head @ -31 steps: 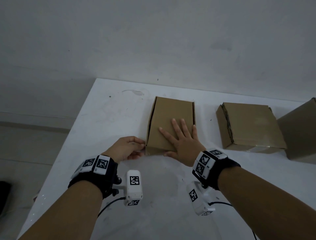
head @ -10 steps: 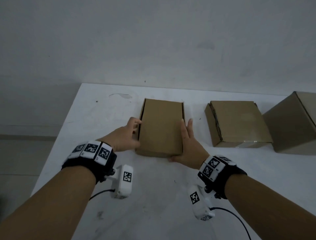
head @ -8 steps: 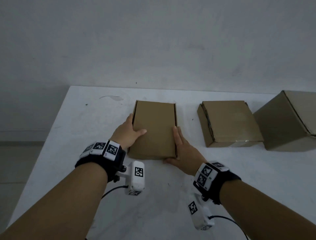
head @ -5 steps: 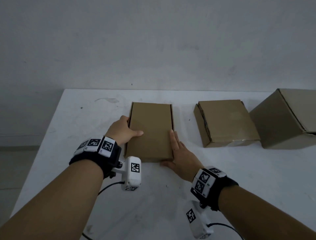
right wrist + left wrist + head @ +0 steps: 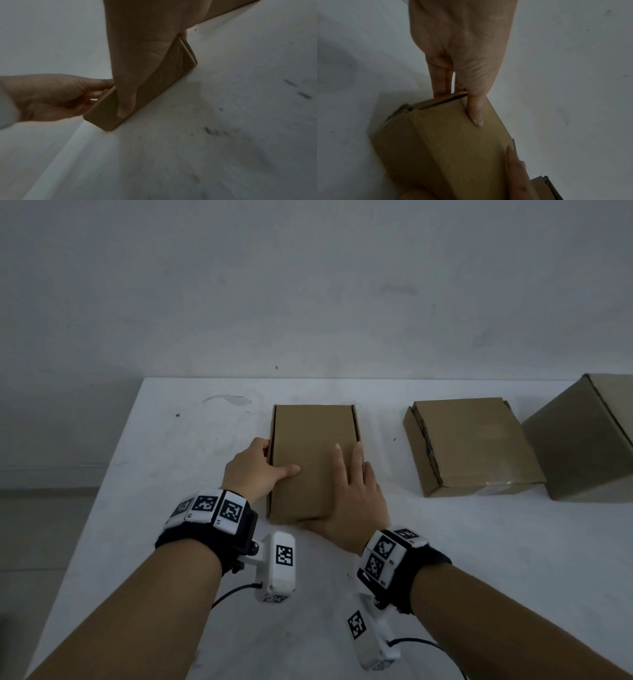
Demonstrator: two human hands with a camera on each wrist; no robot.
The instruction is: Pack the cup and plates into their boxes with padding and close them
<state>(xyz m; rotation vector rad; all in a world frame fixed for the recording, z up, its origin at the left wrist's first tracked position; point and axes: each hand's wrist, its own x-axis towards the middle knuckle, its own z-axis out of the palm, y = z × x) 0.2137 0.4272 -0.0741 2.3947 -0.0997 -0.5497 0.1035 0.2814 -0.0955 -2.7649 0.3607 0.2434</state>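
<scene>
White and scuffed, the table point(image 5: 164, 474) fills the lower part of the head view under a bare grey wall point(image 5: 308, 285). Lying flat at the centre of the frame is a closed narrow cardboard box point(image 5: 313, 453). The left hand point(image 5: 255, 470) grips its left edge, thumb flat on the lid and the other fingers point(image 5: 439, 83) curled down the side wall. The right hand point(image 5: 352, 501) lies on the lid's lower right, fingers straight and spread, with its thumb point(image 5: 127, 102) pressed against the near end face. Right of centre, well apart from the narrow box, sits a wider flat box point(image 5: 472, 443), closed. Just beside that, at the right edge of the frame, stands a taller box point(image 5: 589, 450). Both wrists wear black bands with printed markers.
</scene>
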